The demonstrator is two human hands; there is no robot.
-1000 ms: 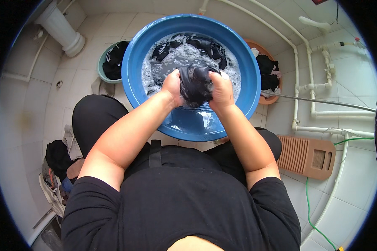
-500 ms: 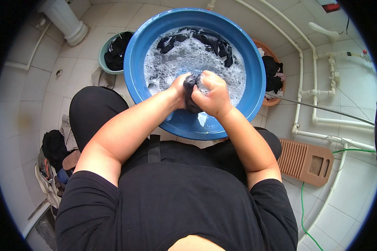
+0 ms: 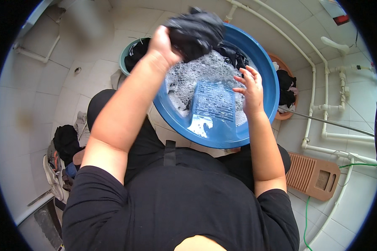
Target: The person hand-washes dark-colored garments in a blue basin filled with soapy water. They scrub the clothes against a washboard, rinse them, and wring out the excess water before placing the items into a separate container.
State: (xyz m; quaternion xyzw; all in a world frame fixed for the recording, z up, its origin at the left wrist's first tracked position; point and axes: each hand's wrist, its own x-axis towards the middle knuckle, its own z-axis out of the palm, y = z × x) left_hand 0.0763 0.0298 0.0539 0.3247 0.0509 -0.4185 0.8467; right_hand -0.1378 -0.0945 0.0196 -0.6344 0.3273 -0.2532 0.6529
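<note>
My left hand (image 3: 163, 45) grips a bunched black garment (image 3: 196, 34), blurred by motion, above the far left rim of the blue tub (image 3: 269, 88). With fingers spread and nothing in it, my right hand (image 3: 252, 90) hovers over the right side of the tub. Soapy water (image 3: 188, 77) with thick white foam fills the tub. A blue washboard (image 3: 213, 109) slants into the suds at the near side. More black cloth (image 3: 234, 53) lies in the water at the far right.
Behind the tub's left side stands a green basin (image 3: 125, 58) with dark clothes. An orange basin (image 3: 290, 111) of clothes is at the right. A brown washboard (image 3: 312, 173) lies on the tiles near white pipes (image 3: 316, 96). Shoes (image 3: 52, 175) and dark cloth (image 3: 67, 141) sit at the left.
The black garment has risen from the tub's near side to the far left in my left hand. My right hand has let go and opened, moving right. The blue washboard now shows.
</note>
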